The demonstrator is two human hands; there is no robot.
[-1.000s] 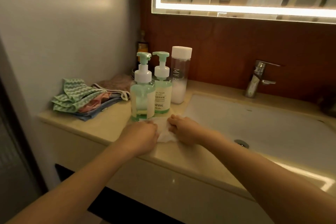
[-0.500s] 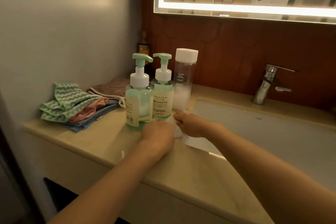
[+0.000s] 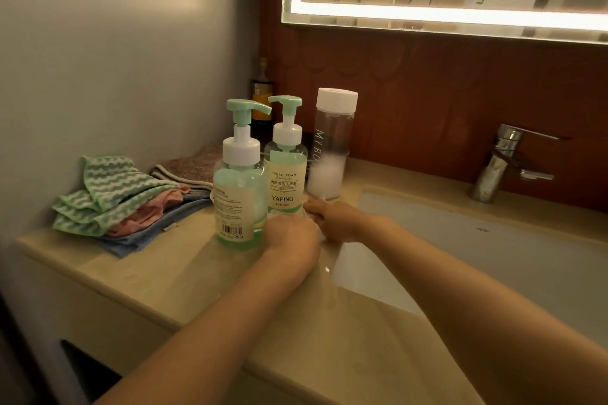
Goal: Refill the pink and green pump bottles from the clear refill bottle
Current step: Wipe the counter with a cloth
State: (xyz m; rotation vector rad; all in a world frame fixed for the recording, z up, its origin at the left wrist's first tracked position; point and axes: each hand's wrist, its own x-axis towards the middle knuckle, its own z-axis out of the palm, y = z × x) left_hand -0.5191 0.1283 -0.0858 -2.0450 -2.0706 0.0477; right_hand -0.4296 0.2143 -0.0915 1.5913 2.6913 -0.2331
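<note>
On the beige stone counter, both hands have slid forward from its front edge to the foot of the bottles, bringing the crumpled white paper tissue along. The left hand covers it knuckles-up; I cannot tell whether its hidden fingers grip or press. The right hand has its fingers curled onto the tissue's edge.

Just beyond stand 2 clear pump bottles with green heads, the front one and the labelled one; neither looks pink. Behind them is the capped clear refill bottle, about a third full.

This looks like wiping up, with all caps on and the pouring likely finished.
</note>
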